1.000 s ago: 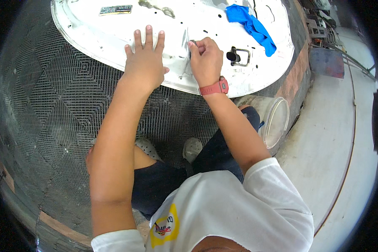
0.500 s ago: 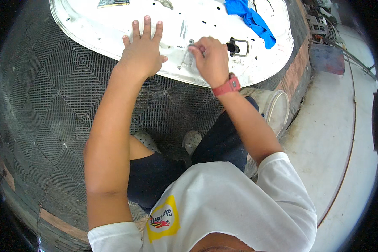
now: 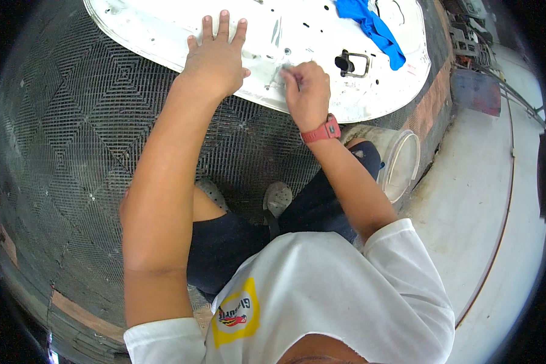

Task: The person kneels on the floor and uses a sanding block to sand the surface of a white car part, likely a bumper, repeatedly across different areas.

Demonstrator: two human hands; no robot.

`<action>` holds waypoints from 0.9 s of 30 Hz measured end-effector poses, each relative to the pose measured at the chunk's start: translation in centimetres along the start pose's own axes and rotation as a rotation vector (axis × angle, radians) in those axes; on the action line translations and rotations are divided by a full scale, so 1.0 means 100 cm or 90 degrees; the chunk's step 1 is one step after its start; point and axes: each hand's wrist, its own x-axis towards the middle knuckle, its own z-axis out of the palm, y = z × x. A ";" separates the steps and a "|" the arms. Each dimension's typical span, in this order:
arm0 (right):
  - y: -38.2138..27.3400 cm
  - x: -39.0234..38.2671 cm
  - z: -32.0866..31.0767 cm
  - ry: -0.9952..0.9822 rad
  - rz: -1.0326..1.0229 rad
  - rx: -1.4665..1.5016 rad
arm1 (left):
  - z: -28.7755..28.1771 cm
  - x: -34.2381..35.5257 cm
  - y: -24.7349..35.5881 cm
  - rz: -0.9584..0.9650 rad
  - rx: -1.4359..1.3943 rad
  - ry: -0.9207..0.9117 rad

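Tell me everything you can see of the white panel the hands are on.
The panel is a large, white, curved sheet, likely painted metal, scuffed and pierced by small holes and slots. It lies flat on the dark grid mat, its top cut off by the frame. A dark latch sits on it, and a blue cloth lies across it. The left hand presses flat on it; the right hand pinches something small against it.

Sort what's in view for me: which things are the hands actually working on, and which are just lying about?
In use: white metal panel, pressed flat by the left hand; right hand pinching something small on it, too small to tell.

Lying about: blue cloth, black latch, clear plastic tub, floor mat.
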 end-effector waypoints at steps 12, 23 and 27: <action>0.014 0.033 -0.033 -0.117 0.208 0.170 | 0.020 0.004 -0.006 0.000 -0.001 0.039; 0.012 0.037 -0.051 -0.211 0.170 0.087 | 0.022 0.006 -0.007 -0.008 0.015 0.051; 0.025 0.028 -0.045 -0.166 0.195 0.191 | 0.019 0.007 -0.004 -0.013 0.013 0.036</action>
